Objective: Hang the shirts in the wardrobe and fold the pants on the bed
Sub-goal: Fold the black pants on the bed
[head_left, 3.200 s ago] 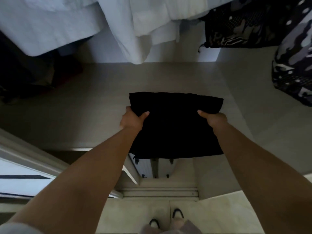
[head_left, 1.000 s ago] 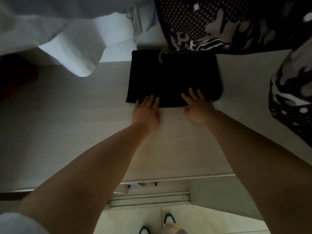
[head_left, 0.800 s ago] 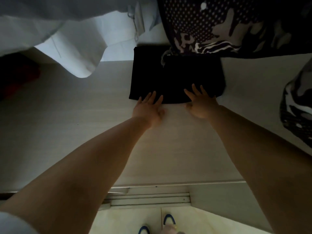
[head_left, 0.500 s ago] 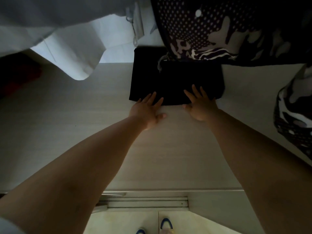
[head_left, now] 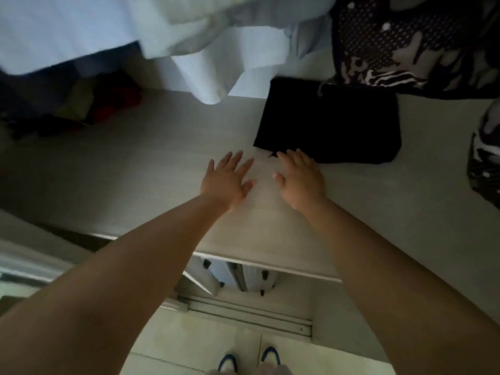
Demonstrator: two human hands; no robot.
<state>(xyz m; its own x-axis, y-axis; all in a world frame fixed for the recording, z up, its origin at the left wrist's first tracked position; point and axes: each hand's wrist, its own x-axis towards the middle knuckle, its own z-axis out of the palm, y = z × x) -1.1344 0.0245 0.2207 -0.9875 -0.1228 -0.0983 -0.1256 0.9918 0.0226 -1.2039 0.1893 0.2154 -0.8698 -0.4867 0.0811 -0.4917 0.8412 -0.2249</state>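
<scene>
Black folded pants [head_left: 328,123] lie on the pale shelf [head_left: 135,171] right of centre in the upper frame, long side across it, just beyond the right hand [head_left: 299,180], nearer than the left hand [head_left: 226,180]; both hands are spread flat and hold nothing.

Black folded pants [head_left: 328,123], white shirts [head_left: 189,31], black-and-white patterned garment [head_left: 411,47].

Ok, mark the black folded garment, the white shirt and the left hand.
black folded garment [head_left: 330,123]: head view, its centre.
white shirt [head_left: 216,86]: head view, lower hem.
left hand [head_left: 226,182]: head view, back of hand.
</scene>
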